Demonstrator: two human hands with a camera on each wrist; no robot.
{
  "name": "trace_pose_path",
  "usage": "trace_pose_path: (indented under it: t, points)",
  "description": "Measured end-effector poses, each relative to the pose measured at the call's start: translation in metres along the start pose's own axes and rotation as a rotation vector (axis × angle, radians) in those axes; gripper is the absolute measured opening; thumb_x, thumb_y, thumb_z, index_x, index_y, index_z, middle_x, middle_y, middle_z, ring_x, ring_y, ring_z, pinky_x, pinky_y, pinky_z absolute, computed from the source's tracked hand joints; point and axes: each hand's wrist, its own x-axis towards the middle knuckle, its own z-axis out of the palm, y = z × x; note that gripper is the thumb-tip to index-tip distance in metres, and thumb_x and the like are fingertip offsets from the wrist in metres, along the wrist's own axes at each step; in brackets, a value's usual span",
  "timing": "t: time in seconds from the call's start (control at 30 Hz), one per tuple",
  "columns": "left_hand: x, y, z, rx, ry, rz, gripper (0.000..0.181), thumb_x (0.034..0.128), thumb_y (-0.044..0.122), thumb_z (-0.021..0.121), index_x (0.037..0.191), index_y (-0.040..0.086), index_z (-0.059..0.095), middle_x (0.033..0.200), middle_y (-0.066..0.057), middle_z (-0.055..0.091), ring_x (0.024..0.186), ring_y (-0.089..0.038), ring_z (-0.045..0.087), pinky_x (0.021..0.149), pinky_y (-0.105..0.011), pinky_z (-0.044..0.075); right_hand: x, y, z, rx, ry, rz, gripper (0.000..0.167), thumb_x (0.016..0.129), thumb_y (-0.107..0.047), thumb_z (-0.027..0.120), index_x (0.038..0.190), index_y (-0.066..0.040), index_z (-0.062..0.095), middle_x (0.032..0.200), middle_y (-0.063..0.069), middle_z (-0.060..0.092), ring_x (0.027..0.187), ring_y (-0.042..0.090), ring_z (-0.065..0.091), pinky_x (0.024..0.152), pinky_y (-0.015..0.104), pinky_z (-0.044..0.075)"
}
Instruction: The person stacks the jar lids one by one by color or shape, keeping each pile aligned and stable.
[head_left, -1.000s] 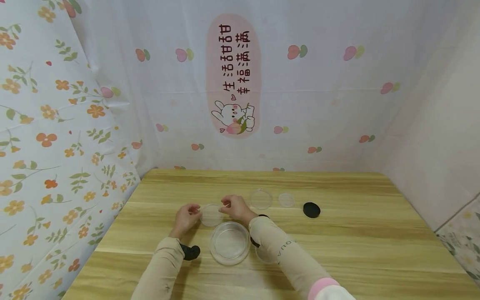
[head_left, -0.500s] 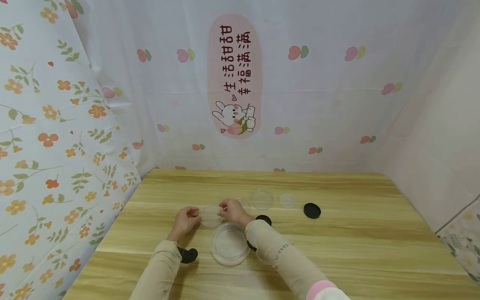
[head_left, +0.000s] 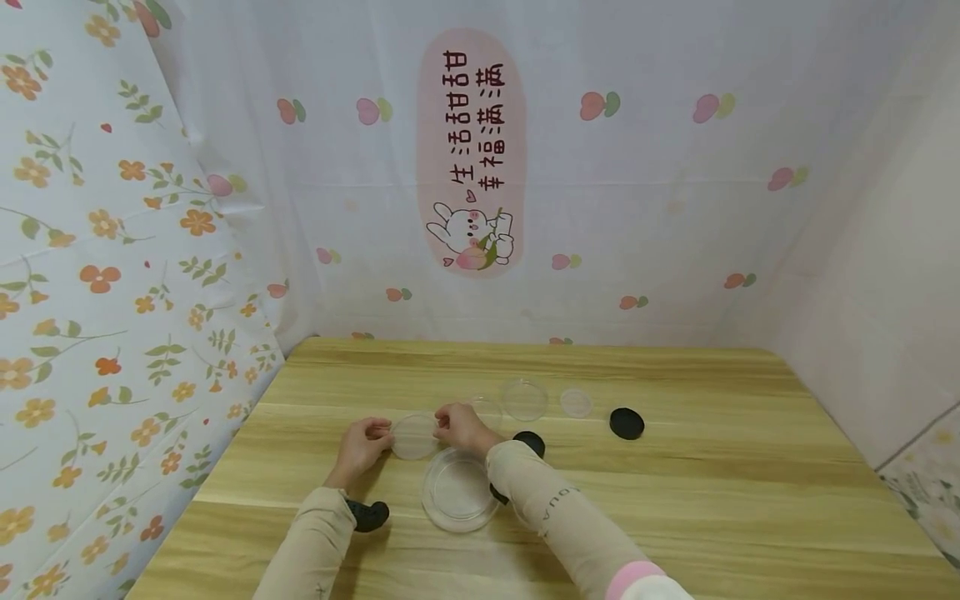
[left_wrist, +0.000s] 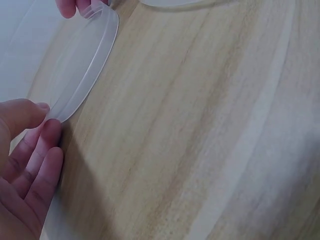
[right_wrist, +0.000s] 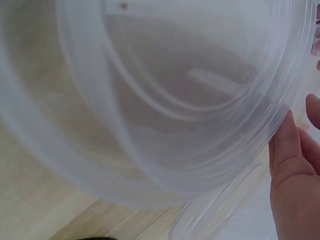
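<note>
In the head view my left hand [head_left: 363,446] pinches the left edge of a round, clear plastic lid [head_left: 414,437]. Thumb and fingertips meet at the lid's rim [left_wrist: 102,50] in the left wrist view. My right hand [head_left: 461,428] holds the far right edge of the same lid, its grip partly hidden. Just in front of the lid stands a wide clear round container [head_left: 459,490] with nested circular rims. Its wall [right_wrist: 90,100] fills much of the right wrist view, beside the fingers of my right hand [right_wrist: 295,165].
Behind my right hand lie more clear round lids [head_left: 524,400], one partly overlapped by the hand. A smaller clear disc [head_left: 576,403] and a black round lid [head_left: 626,423] lie farther right on the wooden table [head_left: 712,492]. A patterned cloth [head_left: 637,192] hangs behind.
Both hands have shifted slightly left and nearer to me, carrying the clear lid with them. A clear lid behind the right hand has come more into view.
</note>
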Motion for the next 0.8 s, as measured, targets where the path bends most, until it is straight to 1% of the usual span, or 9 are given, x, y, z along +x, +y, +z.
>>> trace_pose_path:
  t: [0.1,0.23,0.37,0.43,0.53,0.63,0.7,0.73,0.8]
  points:
    - [-0.001,-0.002,0.002,-0.015,0.008,-0.017,0.021,0.0755,-0.005,0.06,0.095,-0.012,0.059,0.077,-0.013,0.061,0.07,-0.021,0.059,0.056,-0.022,0.045,-0.011,-0.016,-0.013,0.033,-0.009,0.0,0.03,0.081,-0.022,0.065,0.104,-0.003,0.061,0.082,-0.003,0.06,0.075,0.008,0.056,0.061,0.02,0.046]
    - [-0.002,-0.003,0.003,-0.076,0.006,-0.07,0.022,0.0769,-0.006,0.058,0.098,-0.014,0.058,0.079,-0.015,0.062,0.065,-0.015,0.058,0.055,-0.024,0.048,-0.014,-0.013,-0.01,0.074,0.001,-0.034,0.033,0.081,-0.027,0.064,0.101,-0.002,0.062,0.08,-0.007,0.059,0.073,0.003,0.055,0.06,0.016,0.045]
    - [-0.003,-0.003,0.004,-0.122,0.006,-0.104,0.023,0.0782,-0.006,0.057,0.099,-0.015,0.058,0.081,-0.017,0.062,0.063,-0.013,0.058,0.057,-0.024,0.05,-0.01,-0.012,-0.006,0.077,-0.04,0.054,0.031,0.082,-0.02,0.064,0.107,-0.003,0.062,0.089,0.0,0.063,0.081,0.01,0.058,0.068,0.022,0.048]
    - [-0.004,-0.004,0.004,-0.133,0.009,-0.115,0.023,0.0788,-0.005,0.058,0.099,-0.014,0.058,0.082,-0.017,0.063,0.062,-0.013,0.058,0.056,-0.024,0.049,-0.012,-0.016,-0.009,0.081,-0.039,0.06,0.029,0.082,-0.019,0.063,0.106,-0.002,0.063,0.089,0.002,0.063,0.081,0.012,0.058,0.067,0.023,0.048]
    - [-0.003,-0.005,0.005,-0.141,0.009,-0.127,0.023,0.0801,-0.004,0.058,0.1,-0.015,0.058,0.081,-0.017,0.063,0.06,-0.012,0.058,0.055,-0.023,0.049,-0.02,-0.031,-0.023,0.139,-0.056,0.076,0.029,0.081,-0.022,0.065,0.105,-0.007,0.064,0.088,-0.004,0.062,0.08,0.007,0.057,0.067,0.019,0.047]
    - [-0.003,-0.005,0.006,-0.142,0.013,-0.134,0.023,0.0804,-0.003,0.058,0.1,-0.015,0.058,0.08,-0.017,0.064,0.059,-0.011,0.057,0.054,-0.023,0.048,-0.029,-0.051,-0.037,0.158,-0.05,0.089,0.026,0.08,-0.017,0.065,0.103,-0.004,0.065,0.086,-0.002,0.062,0.079,0.008,0.057,0.066,0.019,0.047]
    - [-0.004,-0.003,0.006,-0.15,0.022,-0.13,0.023,0.0802,-0.003,0.058,0.099,-0.015,0.059,0.08,-0.017,0.064,0.059,-0.012,0.058,0.054,-0.024,0.049,-0.042,-0.082,-0.058,0.17,-0.055,0.137,0.026,0.08,-0.01,0.063,0.104,0.0,0.063,0.088,0.002,0.062,0.082,0.013,0.057,0.068,0.022,0.047]
    - [-0.005,-0.002,0.007,-0.151,0.03,-0.124,0.022,0.0798,-0.004,0.058,0.099,-0.016,0.059,0.08,-0.018,0.064,0.059,-0.013,0.058,0.055,-0.025,0.049,-0.037,-0.071,-0.05,0.162,-0.04,0.123,0.026,0.081,-0.013,0.063,0.103,-0.001,0.064,0.087,0.0,0.062,0.081,0.012,0.057,0.067,0.021,0.047]
    - [-0.005,0.001,0.007,-0.147,0.041,-0.11,0.022,0.0793,-0.004,0.059,0.098,-0.016,0.059,0.08,-0.019,0.063,0.06,-0.014,0.059,0.055,-0.025,0.049,-0.026,-0.053,-0.036,0.155,-0.046,0.153,0.027,0.082,-0.014,0.062,0.106,-0.002,0.063,0.09,0.002,0.062,0.083,0.014,0.057,0.068,0.024,0.048]
